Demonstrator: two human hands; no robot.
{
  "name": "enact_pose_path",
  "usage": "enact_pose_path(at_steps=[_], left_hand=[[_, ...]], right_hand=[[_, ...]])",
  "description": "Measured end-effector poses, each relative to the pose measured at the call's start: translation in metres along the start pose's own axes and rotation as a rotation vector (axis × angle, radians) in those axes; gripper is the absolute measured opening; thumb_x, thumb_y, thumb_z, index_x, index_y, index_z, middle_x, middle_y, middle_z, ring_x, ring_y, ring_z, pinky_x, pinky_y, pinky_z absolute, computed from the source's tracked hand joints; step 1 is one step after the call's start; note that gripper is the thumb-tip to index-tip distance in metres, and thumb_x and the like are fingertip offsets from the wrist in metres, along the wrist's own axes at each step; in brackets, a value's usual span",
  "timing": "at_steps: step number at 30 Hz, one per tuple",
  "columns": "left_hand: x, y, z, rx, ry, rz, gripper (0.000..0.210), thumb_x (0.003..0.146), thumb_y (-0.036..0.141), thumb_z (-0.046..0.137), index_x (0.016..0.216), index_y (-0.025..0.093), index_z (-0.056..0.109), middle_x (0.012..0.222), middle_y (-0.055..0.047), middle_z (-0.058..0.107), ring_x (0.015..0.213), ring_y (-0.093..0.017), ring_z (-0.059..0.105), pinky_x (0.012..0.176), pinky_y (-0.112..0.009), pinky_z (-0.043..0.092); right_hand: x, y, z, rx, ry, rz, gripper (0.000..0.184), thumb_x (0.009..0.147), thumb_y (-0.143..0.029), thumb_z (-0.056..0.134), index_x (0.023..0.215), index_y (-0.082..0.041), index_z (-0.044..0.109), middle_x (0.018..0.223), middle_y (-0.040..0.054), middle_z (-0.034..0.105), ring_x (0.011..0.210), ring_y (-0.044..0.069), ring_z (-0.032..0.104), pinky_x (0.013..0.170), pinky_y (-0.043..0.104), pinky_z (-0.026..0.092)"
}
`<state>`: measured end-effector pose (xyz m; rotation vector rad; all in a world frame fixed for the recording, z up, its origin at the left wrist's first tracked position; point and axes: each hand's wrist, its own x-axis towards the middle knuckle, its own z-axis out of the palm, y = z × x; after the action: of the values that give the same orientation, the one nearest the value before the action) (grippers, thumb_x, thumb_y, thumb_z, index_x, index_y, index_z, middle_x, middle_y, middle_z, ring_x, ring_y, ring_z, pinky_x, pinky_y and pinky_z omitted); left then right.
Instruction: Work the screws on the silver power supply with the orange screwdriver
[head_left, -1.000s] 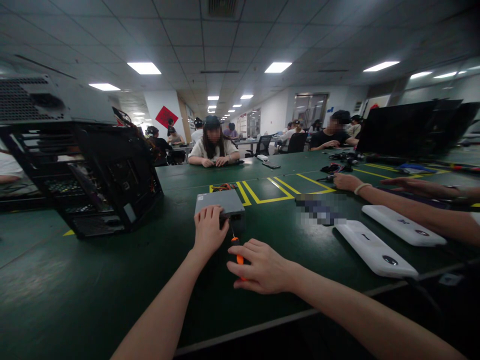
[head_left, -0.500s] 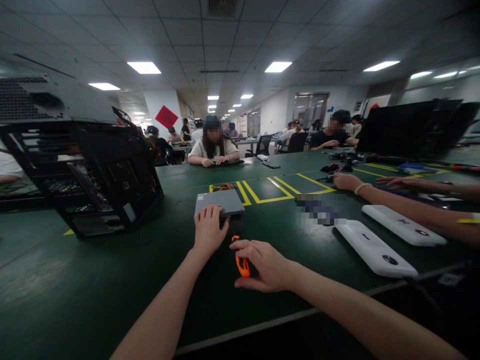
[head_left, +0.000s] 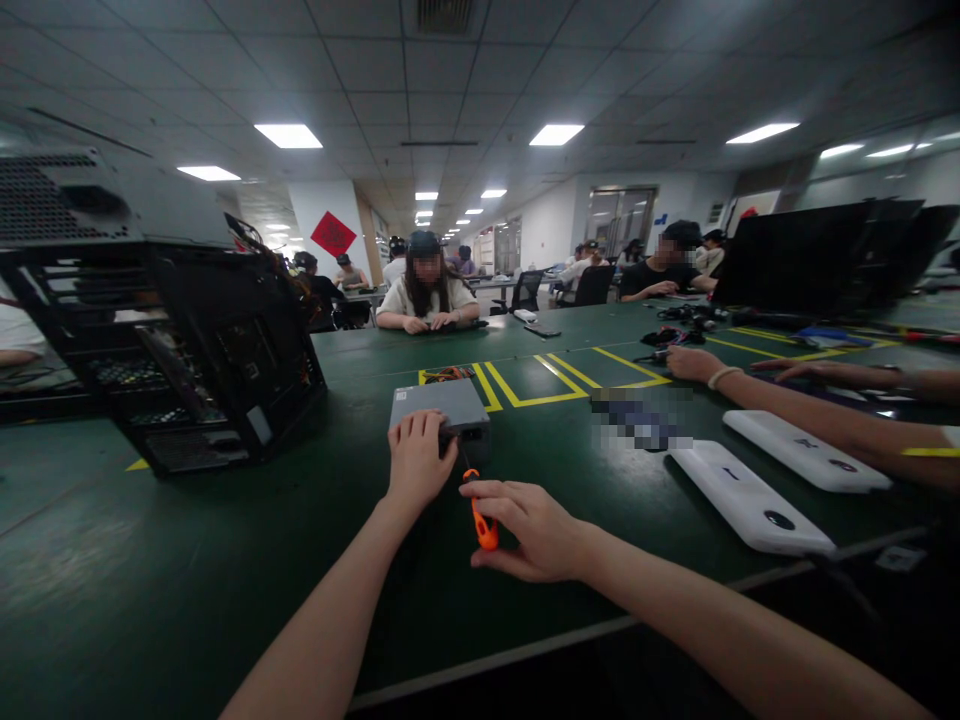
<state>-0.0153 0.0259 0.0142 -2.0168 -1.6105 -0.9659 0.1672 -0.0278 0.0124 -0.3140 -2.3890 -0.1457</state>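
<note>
A grey metal computer power supply (head_left: 461,405) lies on the green table, with a socket on the side facing me. My left hand (head_left: 418,450) grips its near left corner, fingers over the top and thumb at the front. In my right hand (head_left: 529,530) is a screwdriver (head_left: 484,522) with an orange and black handle, held between fingers and thumb. Its thin shaft points up at the front face of the power supply, beside my left thumb. Whether the tip sits in a screw is too small to tell.
An open black computer case (head_left: 225,350) stands at left, another power supply (head_left: 112,200) on top. To the right lie two white devices (head_left: 750,500), a co-worker's arms (head_left: 810,410) and dark monitors (head_left: 810,260). Yellow tape (head_left: 540,400) marks the table; a person (head_left: 427,295) sits across.
The screwdriver handle has turned a little in my right hand, and the fingers have shifted slightly. My left hand and the power supply look unmoved.
</note>
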Motion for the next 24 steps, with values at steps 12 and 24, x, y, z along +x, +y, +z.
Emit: enact_pose_path(at_steps=[12, 24], left_hand=[[0.0001, 0.0005, 0.0004, 0.001, 0.002, 0.005, 0.027, 0.077, 0.029, 0.051, 0.102, 0.021, 0.052, 0.111, -0.007, 0.057, 0.104, -0.025, 0.046, 0.088, -0.04, 0.032], [0.0001, 0.0008, 0.0003, -0.009, -0.001, -0.004, 0.028, 0.076, 0.029, 0.051, 0.103, 0.021, 0.052, 0.112, -0.008, 0.056, 0.105, -0.025, 0.046, 0.09, -0.041, 0.031]], right_hand=[[0.0013, -0.0007, -0.001, -0.35, 0.058, -0.067, 0.023, 0.087, -0.035, 0.048, 0.102, -0.017, 0.051, 0.105, 0.0118, 0.059, 0.074, 0.015, 0.058, 0.061, 0.026, 0.045], [0.0014, -0.0015, 0.0002, -0.368, 0.046, -0.061, 0.019, 0.086, -0.036, 0.046, 0.087, -0.019, 0.053, 0.098, 0.0114, 0.056, 0.074, 0.015, 0.054, 0.06, 0.026, 0.042]])
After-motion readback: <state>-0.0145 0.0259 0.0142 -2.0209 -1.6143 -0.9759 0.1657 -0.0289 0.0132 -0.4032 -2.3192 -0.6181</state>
